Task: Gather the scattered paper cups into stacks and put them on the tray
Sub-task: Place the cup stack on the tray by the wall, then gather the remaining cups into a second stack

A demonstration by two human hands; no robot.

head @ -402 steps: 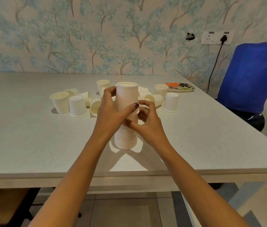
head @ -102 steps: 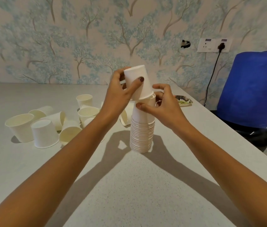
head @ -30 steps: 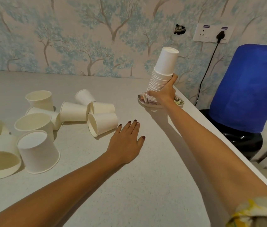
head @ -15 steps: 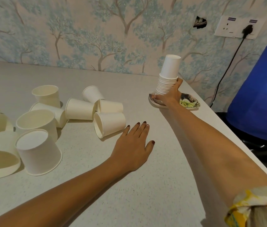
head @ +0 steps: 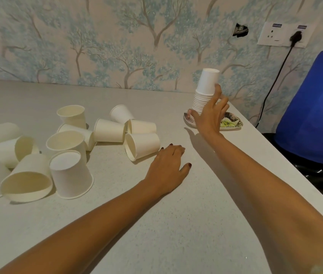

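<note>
A tall stack of white paper cups point(head: 206, 86) stands upside down on a small patterned tray point(head: 232, 123) at the table's far right. My right hand point(head: 208, 117) is in front of the stack with its fingers spread, thumb by the stack's base and fingertips beside its middle; I cannot tell whether they still touch it. Palm down on the table lies my left hand point(head: 168, 167), holding nothing, just right of a cup lying on its side point(head: 142, 145). Several loose white cups point(head: 67, 141), some upright, some upside down, some tipped over, are scattered across the left half.
The table's right edge point(head: 287, 161) runs close to the tray, with a blue chair point(head: 315, 107) beyond it. A black cable point(head: 271, 86) hangs from a wall socket point(head: 284, 36) behind the tray. The wallpapered wall closes off the table's far side.
My right hand set the stack down on the tray and its fingers have spread from the grip at the base. The left hand's fingers curled slightly on the table.
</note>
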